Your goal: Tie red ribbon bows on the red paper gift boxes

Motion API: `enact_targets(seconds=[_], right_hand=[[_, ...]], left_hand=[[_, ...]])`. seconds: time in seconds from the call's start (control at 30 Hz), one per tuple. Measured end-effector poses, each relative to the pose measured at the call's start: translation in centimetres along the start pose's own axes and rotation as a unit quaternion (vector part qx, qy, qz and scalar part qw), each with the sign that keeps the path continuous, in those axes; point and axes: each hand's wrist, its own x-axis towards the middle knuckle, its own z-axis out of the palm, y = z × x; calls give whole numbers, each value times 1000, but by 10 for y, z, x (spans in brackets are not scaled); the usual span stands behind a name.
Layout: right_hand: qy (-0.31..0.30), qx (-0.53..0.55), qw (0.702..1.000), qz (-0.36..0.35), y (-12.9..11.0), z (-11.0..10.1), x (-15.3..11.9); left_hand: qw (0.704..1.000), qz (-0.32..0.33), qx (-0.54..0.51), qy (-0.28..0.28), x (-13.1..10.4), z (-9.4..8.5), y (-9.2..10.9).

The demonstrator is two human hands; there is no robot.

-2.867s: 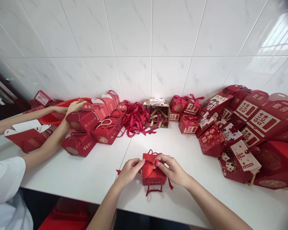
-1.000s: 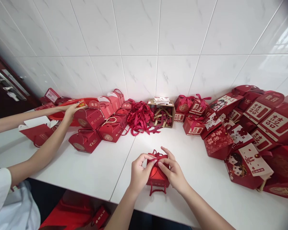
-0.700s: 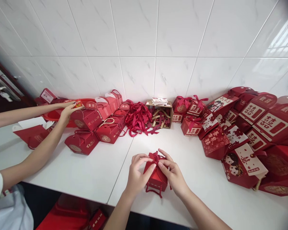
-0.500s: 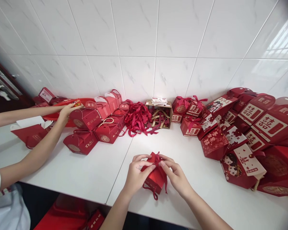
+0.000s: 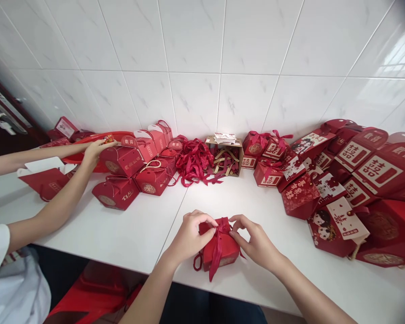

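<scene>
A small red gift box sits on the table right in front of me. A dark-red ribbon is tied in a bow on its top, with one tail hanging down the front. My left hand pinches the ribbon at the bow's left between thumb and index finger. On the other side, my right hand has thumb and fingertips closed on the ribbon at the bow's right. A dark-red cord loop sticks out at the box's lower left.
Loose red ribbons lie by the wall beside a cardboard box of ribbon strips. Finished-looking gift boxes are piled at right, more red boxes at left. A co-worker's arm reaches towards a red basin.
The gift box has turned, so its front side and a ribbon tail now face me. My hands have shifted their pinch on the bow, the right one moving slightly outward.
</scene>
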Motion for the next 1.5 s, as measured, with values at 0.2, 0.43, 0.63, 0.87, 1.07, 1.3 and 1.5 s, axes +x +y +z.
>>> enact_targets(seconds=[0.2,0.43,0.63,0.87,1.07,1.3,1.5], right_hand=[[-1,61,998,31,-11,-7,2],[-186,64,975,108,-39,-30,-4],[-93,2,995,-25,-17,-17,23],[-144,-57,971,-183,-12,-13,25],[-181,-123,946,-237,-8,-13,20],[-207,-87,947,-229,-2,-15,21],[-201,-75,950,-227,3,-14,21]], left_hand=[[1000,7,3,-14,0,0,1],[998,38,-2,-51,6,-4,-3],[992,59,32,-106,15,-15,1],[975,50,116,-183,22,-29,17],[961,40,149,-229,30,-41,17],[950,65,123,-280,37,-42,11],[950,56,111,-286,36,-36,5]])
